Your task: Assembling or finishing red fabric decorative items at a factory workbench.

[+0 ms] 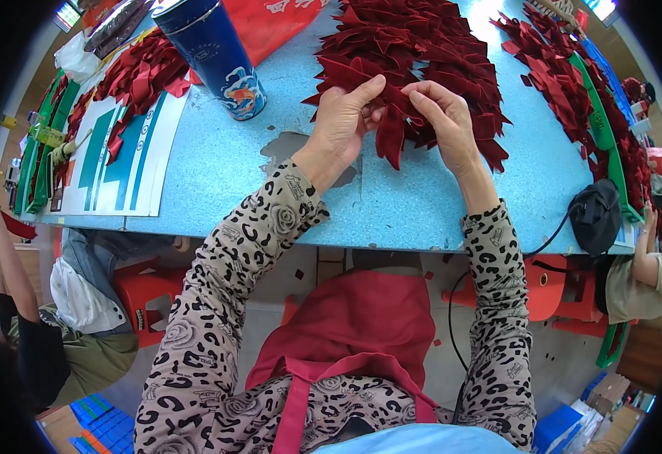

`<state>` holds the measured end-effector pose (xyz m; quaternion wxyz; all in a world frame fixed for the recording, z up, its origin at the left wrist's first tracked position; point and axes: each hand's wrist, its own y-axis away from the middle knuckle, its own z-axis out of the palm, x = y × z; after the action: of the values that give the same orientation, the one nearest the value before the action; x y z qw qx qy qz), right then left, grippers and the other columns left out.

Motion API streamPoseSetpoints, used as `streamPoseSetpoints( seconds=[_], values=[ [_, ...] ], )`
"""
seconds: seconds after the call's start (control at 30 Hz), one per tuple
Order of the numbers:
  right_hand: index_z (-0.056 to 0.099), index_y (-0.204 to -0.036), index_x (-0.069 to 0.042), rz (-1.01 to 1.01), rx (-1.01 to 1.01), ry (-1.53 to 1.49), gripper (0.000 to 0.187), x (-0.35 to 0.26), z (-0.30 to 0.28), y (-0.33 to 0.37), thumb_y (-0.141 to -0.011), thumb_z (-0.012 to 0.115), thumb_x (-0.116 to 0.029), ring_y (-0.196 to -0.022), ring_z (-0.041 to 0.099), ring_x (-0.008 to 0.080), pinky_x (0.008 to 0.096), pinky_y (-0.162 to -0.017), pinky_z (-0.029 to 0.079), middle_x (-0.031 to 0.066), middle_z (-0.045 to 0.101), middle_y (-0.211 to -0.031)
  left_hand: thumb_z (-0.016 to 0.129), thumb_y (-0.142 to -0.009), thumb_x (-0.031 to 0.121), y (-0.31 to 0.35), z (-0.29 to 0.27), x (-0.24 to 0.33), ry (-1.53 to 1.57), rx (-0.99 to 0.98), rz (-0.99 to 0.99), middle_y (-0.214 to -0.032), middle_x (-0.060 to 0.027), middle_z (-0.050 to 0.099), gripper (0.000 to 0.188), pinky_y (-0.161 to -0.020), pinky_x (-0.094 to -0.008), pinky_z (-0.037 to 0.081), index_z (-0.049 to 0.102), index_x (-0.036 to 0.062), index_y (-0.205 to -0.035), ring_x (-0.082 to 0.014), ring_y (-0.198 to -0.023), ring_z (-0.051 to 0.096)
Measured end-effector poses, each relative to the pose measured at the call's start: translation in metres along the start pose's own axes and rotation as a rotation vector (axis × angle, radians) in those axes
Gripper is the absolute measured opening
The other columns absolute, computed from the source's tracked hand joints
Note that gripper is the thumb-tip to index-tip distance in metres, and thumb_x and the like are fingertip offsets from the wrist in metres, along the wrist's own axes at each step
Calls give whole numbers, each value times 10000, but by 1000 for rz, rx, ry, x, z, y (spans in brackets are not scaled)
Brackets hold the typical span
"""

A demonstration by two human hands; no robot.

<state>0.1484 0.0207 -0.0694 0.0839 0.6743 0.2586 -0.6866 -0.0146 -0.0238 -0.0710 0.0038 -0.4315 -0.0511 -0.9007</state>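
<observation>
Both my hands meet over the blue tabletop, at the near edge of a big pile of dark red velvet bows (437,45). Between them hangs one dark red velvet bow (393,136), its pointed tail dangling down. My left hand (346,113) pinches it from the left with thumb and curled fingers. From the right, my right hand (446,117) grips the same bow between thumb and forefinger. The fingertips partly hide the bow's middle.
A blue tumbler (217,60) stands left of my hands. Loose red ribbon pieces (145,72) lie on a white-and-teal printed sheet (161,181). More bows (550,83) sit by a green tray (607,144) at right, near a black pouch (595,216) with a cable. People sit at both sides.
</observation>
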Motion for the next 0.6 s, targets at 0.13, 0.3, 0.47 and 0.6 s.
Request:
streamPoseSetpoints(
  seconds=[0.13,0.3,0.47,0.6],
  values=[
    [623,-976,-9,-86,35,140,166,-4,4,2,-882,577,-137,-786,559,45,188,-747,442,1,624,-868,681,-825,202,-4,-4,-3,-9,-33,1,-732,14,602,119,-531,-231,394,624,98,-835,-82,-599,507],
    [628,-967,-13,-154,4,245,151,-8,0,2,-869,603,-125,-782,553,41,180,-720,442,-2,623,-864,678,-831,208,-4,2,-3,60,-46,56,-764,31,607,115,-568,-229,401,629,107,-853,-75,-673,517],
    [629,-960,-14,-238,9,236,148,-8,-5,1,-850,633,-112,-774,546,32,175,-694,442,-11,618,-854,674,-835,196,-1,6,-1,49,-84,58,-797,39,612,120,-608,-231,412,624,106,-897,-74,-710,526],
    [634,-951,-18,-192,78,223,148,-11,-2,6,-852,639,-128,-755,543,26,167,-679,439,-22,619,-844,669,-840,198,-1,9,-4,23,-81,99,-825,40,617,131,-627,-231,418,618,107,-921,-74,-714,529]
  ],
)
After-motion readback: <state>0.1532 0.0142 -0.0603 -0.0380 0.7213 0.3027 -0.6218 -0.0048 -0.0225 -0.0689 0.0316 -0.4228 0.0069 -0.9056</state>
